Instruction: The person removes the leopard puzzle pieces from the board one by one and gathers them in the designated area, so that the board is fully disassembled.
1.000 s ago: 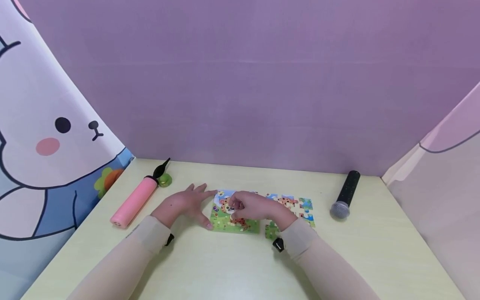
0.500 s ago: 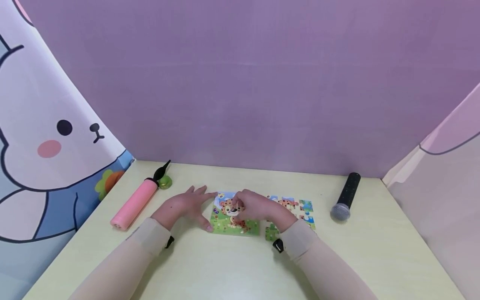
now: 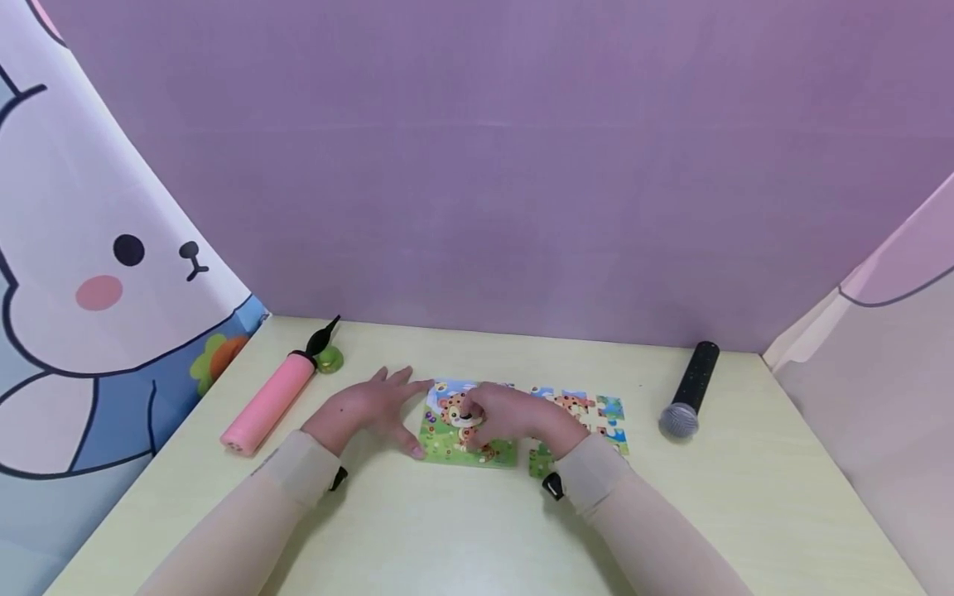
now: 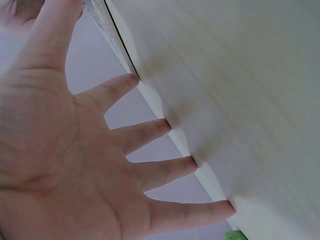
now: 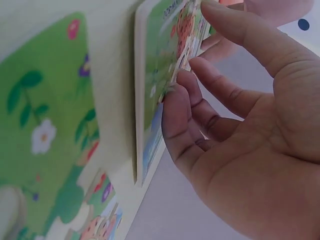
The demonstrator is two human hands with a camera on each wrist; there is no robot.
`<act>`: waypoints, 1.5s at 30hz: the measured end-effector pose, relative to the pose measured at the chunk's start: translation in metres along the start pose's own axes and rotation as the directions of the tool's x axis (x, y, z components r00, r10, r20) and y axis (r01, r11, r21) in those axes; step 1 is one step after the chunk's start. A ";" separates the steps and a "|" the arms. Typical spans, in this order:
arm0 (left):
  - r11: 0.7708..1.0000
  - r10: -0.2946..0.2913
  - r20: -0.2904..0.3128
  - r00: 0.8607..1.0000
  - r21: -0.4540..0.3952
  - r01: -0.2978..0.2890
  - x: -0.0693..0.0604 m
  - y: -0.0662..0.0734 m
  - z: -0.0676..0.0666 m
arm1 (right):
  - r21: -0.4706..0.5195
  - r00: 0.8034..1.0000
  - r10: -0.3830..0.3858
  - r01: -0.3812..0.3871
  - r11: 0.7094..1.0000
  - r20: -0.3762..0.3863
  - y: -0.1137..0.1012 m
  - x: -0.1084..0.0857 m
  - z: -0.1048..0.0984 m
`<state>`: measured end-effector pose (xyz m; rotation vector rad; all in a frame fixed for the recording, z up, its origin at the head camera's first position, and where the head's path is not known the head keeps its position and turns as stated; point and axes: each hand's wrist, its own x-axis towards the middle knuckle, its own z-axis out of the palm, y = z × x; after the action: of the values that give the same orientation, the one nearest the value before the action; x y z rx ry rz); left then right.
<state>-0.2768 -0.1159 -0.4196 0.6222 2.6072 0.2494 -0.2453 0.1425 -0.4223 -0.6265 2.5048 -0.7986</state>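
Observation:
A puzzle board point(image 3: 450, 447) with a spotted cub picture lies flat on the table. My left hand point(image 3: 376, 406) spreads at its left edge, with thumb and index finger at the board; in the left wrist view the left palm point(image 4: 70, 160) shows straight, fanned fingers. Over the board's right half is my right hand point(image 3: 507, 414), index finger and thumb apart on its surface. The right wrist view shows the other right fingers point(image 5: 182, 112) curled against the board; whether a piece is between the fingertips cannot be made out. Joined puzzle pieces point(image 3: 574, 403) lie to the right, partly under the right wrist.
On the left lie a pink hand pump point(image 3: 268, 406) with a black nozzle and a small green object point(image 3: 330, 358). A black microphone point(image 3: 689, 393) rests at the right. A purple backdrop point(image 3: 477, 182) stands behind the table point(image 3: 447, 530).
My right index finger and thumb have spread wider apart over the cub's picture, uncovering more of its face. The left hand has stayed in place at the board's edge.

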 end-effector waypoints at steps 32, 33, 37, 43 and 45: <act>1.000 0.001 0.010 1.000 0.001 -0.001 -0.002 0.004 -0.002 | -0.023 0.994 -0.016 0.018 1.000 0.112 -0.012 -0.002 0.001; 1.000 0.001 0.010 1.000 0.001 -0.001 -0.002 0.004 -0.002 | -0.017 0.993 -0.020 0.022 1.000 0.114 -0.012 -0.002 0.001; 1.000 -0.004 0.012 1.000 0.002 0.004 -0.002 0.004 -0.002 | -0.001 0.992 -0.036 0.037 0.999 0.124 -0.011 -0.002 0.001; 1.000 -0.002 0.009 1.000 0.005 0.002 -0.003 0.004 -0.003 | 0.002 0.991 -0.055 0.055 0.998 0.125 -0.013 -0.003 0.003; 1.000 -0.002 0.009 1.000 0.003 0.002 -0.003 0.004 -0.002 | 0.000 0.992 -0.051 0.052 0.999 0.116 -0.014 -0.003 0.004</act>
<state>-0.2739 -0.1139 -0.4154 0.6206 2.5994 0.2415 -0.2371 0.1325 -0.4157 -0.7205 2.3935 -0.7547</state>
